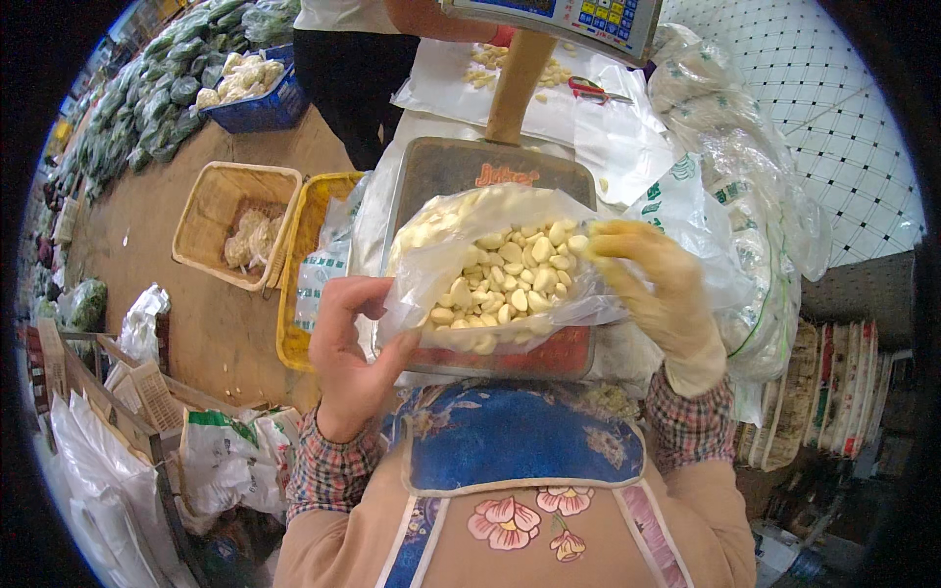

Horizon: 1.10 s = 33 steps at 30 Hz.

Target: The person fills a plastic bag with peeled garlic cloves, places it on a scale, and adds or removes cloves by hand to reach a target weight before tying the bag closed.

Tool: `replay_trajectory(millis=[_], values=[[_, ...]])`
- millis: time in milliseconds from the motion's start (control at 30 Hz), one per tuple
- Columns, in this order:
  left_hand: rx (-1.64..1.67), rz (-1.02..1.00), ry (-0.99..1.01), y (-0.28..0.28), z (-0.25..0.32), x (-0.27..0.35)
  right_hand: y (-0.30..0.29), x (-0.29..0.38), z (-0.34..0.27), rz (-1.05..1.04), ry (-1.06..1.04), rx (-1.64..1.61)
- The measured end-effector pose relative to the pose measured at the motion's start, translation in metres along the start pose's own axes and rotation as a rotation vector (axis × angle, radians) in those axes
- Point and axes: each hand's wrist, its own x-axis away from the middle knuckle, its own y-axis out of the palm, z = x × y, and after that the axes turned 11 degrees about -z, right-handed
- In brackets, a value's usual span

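Observation:
A clear plastic bag [426, 283] full of peeled garlic cloves [518, 272] lies with its mouth open on the platform of a weighing scale [434, 165]. My bare left hand [356, 345] pinches the left rim of the bag between thumb and fingers. At the opposite side, my right hand [654, 294] wears a pale, yellowish glove. Its fingertips are closed on one garlic clove [578, 245] beside the bag's right edge. The scale's post [518, 88] rises behind the bag to a keypad display [588, 22].
Red-handled scissors [588, 91] and loose cloves [481, 66] lie on the white-covered table beyond. Filled plastic bags [764, 279] crowd the right side. A yellow crate [290, 294] and tan basket [191, 220] stand left. Another person's arm [441, 22] is across the table.

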Motion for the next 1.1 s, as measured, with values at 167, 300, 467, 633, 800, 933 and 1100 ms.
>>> replay_trajectory(millis=[167,300,467,633,800,933,1100], values=[[-0.250,0.017,0.106,-0.005,0.003,0.000,-0.013,0.049,0.020,0.332,0.251,-0.014],[-0.322,0.031,0.113,-0.007,0.003,0.000,0.007,0.081,0.052,0.292,0.445,-0.140],[-0.390,0.018,0.115,-0.012,0.009,0.007,0.018,0.088,0.054,0.230,0.506,-0.496],[-0.134,-0.177,0.078,0.004,0.010,-0.010,0.022,0.062,0.034,0.219,0.389,-0.244],[0.361,-0.102,0.195,0.018,0.036,-0.049,-0.037,0.030,0.011,0.555,-0.100,0.015],[0.532,-0.018,0.550,0.005,0.058,-0.068,-0.056,0.011,-0.019,0.709,-0.342,0.116],[0.426,-0.397,-0.158,0.046,0.019,-0.042,0.003,-0.006,-0.025,0.542,-0.430,0.118]])
